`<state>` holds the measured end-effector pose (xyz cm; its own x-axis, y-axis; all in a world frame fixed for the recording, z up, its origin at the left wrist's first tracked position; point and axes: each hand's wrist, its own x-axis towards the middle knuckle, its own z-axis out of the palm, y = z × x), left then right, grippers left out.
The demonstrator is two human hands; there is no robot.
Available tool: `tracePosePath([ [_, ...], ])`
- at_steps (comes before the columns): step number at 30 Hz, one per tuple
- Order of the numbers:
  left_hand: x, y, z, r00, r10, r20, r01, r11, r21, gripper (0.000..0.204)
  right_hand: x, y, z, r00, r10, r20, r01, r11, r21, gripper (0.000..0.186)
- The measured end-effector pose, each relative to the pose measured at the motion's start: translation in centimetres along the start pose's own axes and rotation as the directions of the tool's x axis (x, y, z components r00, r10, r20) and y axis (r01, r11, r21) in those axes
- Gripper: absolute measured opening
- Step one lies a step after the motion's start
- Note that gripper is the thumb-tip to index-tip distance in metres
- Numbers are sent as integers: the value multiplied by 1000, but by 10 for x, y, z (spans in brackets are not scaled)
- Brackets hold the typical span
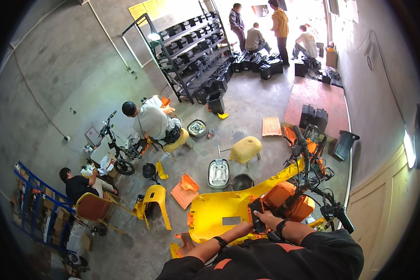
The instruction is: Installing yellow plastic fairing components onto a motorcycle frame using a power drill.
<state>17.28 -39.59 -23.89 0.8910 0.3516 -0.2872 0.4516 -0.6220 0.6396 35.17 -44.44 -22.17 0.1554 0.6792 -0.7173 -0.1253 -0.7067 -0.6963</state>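
Observation:
Over the yellow body panel [214, 206] of an electric bike, my right hand [265, 218] is closed on a black box-shaped part [255, 206], thumb along its top. Close beside it, my left hand [243, 228] is closed at the part's lower edge. Its fingertips are too small and hidden to show what they grip. A rectangular opening shows in the panel left of my hands. Just beyond them sits an orange cover [280, 193], next to black cables and the handlebar [303, 142].
A yellow stool [246, 149], a silver-lined tub [218, 173] and a black bucket [242, 182] stand ahead. Orange panels [184, 196] and a yellow fender [155, 198] lie left. A seated co-worker [151, 120] handles an orange part. Shelves [186, 51] hold black boxes.

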Motion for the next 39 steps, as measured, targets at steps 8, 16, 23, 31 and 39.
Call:
tracePosePath([
  [8, -4, -6, 4, 1000, 8, -1, -8, 1000, -14, 21, -31, -29, 7, 992, 100, -77, -101, 995, -10, 47],
  [16, -12, 1, -3, 997, -56, -62, 42, 979, -200, 18, 26, 17, 4, 996, 85, -2, -85, 996, -3, 57],
  [23, -7, -2, -5, 992, -73, -106, 54, 983, -178, 22, 28, 15, 8, 994, 87, -61, -88, 996, -3, 48],
  [31, -4, -10, 4, 989, -130, -76, 93, 923, -374, 26, 25, 12, 7, 995, 97, -2, -96, 988, 122, 49],
  [39, -3, -8, 6, 972, -235, 23, 224, 888, -402, 30, -20, -26, 6, 986, 167, 25, -168, 984, 57, 59],
])
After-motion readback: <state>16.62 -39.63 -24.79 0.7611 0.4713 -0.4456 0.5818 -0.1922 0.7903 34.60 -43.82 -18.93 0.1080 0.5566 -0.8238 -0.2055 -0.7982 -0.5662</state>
